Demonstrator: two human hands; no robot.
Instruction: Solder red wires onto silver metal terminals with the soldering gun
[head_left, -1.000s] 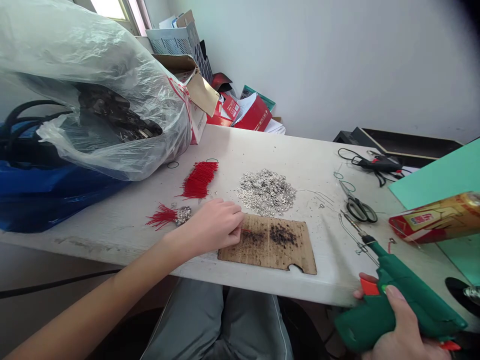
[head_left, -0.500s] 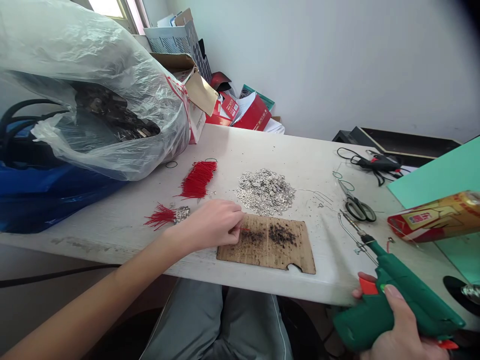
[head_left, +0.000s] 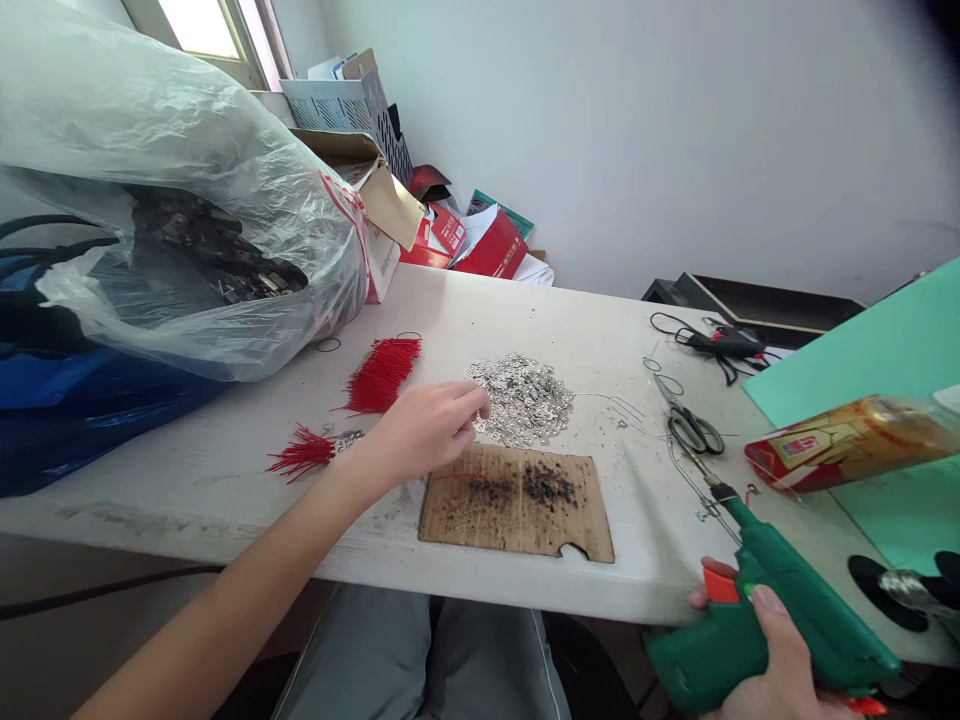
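My left hand [head_left: 424, 428] hovers over the left edge of a pile of small silver metal pieces [head_left: 521, 397], fingers curled toward it; nothing shows in them. Just below lies a scorched cardboard piece [head_left: 517, 503] with a thin red thread [head_left: 459, 476] on its left part. My right hand [head_left: 780, 665] grips a green glue gun [head_left: 765, 620] at the table's front right edge, its nozzle pointing up-left. A bundle of red tassels [head_left: 382, 372] and a smaller red tassel with silver bits [head_left: 307, 452] lie to the left.
A big clear plastic bag [head_left: 172, 200] over a blue bag fills the left. Scissors [head_left: 694, 428], a black glue gun [head_left: 720, 342], a red-gold can [head_left: 847, 440] and green sheet [head_left: 877, 390] sit right. Boxes and a grey basket [head_left: 345, 105] stand at the back.
My left hand lifted off the cardboard's left edge and moved up to the silver pile, leaving the red thread on the cardboard. The view shifted slightly; my right hand kept hold of the glue gun.
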